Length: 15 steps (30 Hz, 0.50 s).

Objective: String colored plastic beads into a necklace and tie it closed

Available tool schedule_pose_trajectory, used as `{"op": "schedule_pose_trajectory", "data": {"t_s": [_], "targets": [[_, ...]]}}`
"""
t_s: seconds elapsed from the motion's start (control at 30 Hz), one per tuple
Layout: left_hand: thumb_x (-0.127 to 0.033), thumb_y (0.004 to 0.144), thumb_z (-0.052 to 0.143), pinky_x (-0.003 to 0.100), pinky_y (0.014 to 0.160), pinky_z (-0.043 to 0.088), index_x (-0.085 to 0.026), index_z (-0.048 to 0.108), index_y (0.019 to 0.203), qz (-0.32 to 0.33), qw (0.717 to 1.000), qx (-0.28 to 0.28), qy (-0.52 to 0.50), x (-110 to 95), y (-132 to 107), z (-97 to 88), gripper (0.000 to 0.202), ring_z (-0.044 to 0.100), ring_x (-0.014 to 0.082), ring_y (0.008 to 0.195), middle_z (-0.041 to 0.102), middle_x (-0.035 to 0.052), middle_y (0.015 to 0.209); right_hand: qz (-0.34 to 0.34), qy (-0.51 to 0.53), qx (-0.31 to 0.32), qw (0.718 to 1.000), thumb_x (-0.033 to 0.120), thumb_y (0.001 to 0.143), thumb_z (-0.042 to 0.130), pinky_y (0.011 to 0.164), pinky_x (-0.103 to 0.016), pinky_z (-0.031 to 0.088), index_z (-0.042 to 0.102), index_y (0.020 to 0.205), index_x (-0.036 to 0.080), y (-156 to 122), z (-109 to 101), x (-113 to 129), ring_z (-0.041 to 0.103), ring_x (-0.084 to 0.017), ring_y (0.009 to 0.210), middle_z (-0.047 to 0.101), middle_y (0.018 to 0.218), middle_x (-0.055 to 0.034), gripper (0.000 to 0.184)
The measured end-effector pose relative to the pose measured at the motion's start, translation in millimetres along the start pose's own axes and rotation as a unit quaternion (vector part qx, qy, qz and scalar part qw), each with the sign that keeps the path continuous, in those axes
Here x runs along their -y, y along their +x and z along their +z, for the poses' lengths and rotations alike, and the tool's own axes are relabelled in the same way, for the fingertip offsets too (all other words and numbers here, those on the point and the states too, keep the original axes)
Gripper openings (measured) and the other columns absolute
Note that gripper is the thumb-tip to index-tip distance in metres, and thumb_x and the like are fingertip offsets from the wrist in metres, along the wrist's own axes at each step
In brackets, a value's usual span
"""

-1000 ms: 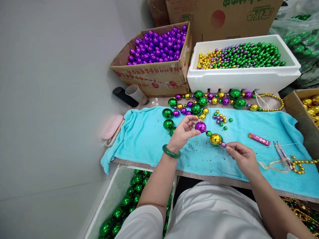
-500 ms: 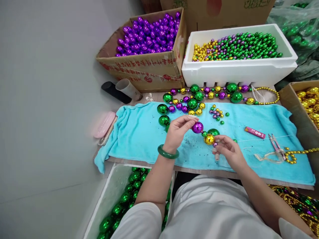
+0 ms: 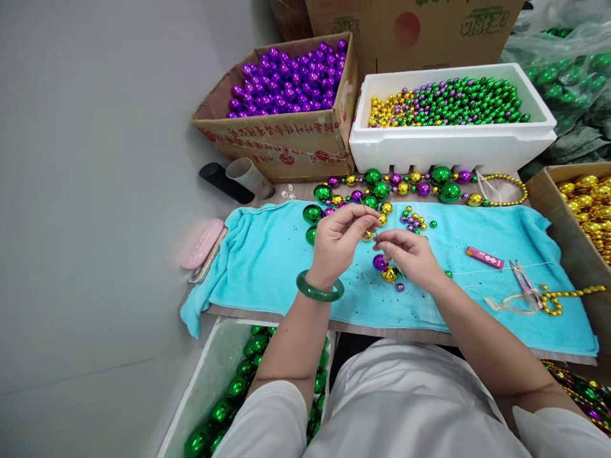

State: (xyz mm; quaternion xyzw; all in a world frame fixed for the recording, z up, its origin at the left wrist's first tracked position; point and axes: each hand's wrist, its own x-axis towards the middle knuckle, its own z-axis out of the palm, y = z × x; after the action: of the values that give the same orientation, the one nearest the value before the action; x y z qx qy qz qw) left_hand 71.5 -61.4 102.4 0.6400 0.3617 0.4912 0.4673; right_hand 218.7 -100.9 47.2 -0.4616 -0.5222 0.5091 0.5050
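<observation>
My left hand (image 3: 340, 240), with a green bangle (image 3: 319, 289) on its wrist, is raised over the turquoise towel (image 3: 267, 261) and pinches a thin needle or thread end near the big strung beads. Close beside it my right hand (image 3: 409, 256) is also pinched, on the thin thread. Under the two hands hang a purple ball (image 3: 379, 261), a gold ball (image 3: 389, 274) and a small purple bead (image 3: 400, 287), strung together just above the towel. A long strand of green, purple and gold balls (image 3: 405, 184) lies along the towel's far edge.
Behind stand a cardboard box of purple balls (image 3: 291, 83) and a white foam box of gold, purple and green beads (image 3: 449, 102). Scissors (image 3: 522, 280) and a pink packet (image 3: 484, 257) lie on the towel's right. A box of gold balls (image 3: 589, 203) is right, a bin of green balls (image 3: 229, 394) below left.
My right hand moved left and up from the gold ball to meet my left hand. My left hand let go of the purple ball, which now hangs lower with the gold ball.
</observation>
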Motion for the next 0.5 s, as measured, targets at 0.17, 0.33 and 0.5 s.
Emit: {"op": "schedule_pose_trajectory", "data": {"t_s": [0.17, 0.33, 0.5], "targets": [[-0.033, 0.083, 0.063, 0.024, 0.060, 0.049, -0.019, 0.067, 0.082, 0.011, 0.998, -0.059, -0.021, 4.5, -0.1, -10.4, 0.014, 0.060, 0.0106, 0.064, 0.066, 0.0008, 0.073, 0.072, 0.040, 0.049, 0.995, 0.041, 0.077, 0.064, 0.051, -0.024, 0.044, 0.065, 0.080, 0.019, -1.1, -0.2, -16.7, 0.053, -0.009, 0.053, 0.064, 0.066, -0.0004, 0.023], [-0.041, 0.083, 0.062, 0.025, 0.066, 0.050, -0.022, 0.064, 0.100, -0.031, 0.995, -0.057, -0.080, 15.6, -3.2, -18.9, 0.026, 0.062, 0.0124, 0.074, 0.067, 0.0026, 0.087, 0.102, 0.078, 0.038, 0.991, 0.047, 0.071, 0.067, 0.043, -0.021, 0.038, 0.061, 0.073, 0.018, -6.3, -2.8, -14.4, 0.047, -0.008, 0.046, 0.053, 0.054, 0.0043, 0.029], [-0.032, 0.070, 0.076, 0.034, 0.089, 0.045, -0.023, 0.065, 0.104, -0.050, 0.985, 0.166, 0.007, 40.6, -19.0, 3.4, 0.037, 0.060, 0.0203, 0.097, 0.066, 0.0037, 0.099, 0.034, 0.079, 0.026, 0.996, 0.049, 0.074, 0.065, 0.041, -0.020, 0.033, 0.058, 0.076, 0.020, -0.5, -6.4, 15.6, 0.044, -0.007, 0.045, 0.049, 0.053, 0.0055, 0.030]]}}
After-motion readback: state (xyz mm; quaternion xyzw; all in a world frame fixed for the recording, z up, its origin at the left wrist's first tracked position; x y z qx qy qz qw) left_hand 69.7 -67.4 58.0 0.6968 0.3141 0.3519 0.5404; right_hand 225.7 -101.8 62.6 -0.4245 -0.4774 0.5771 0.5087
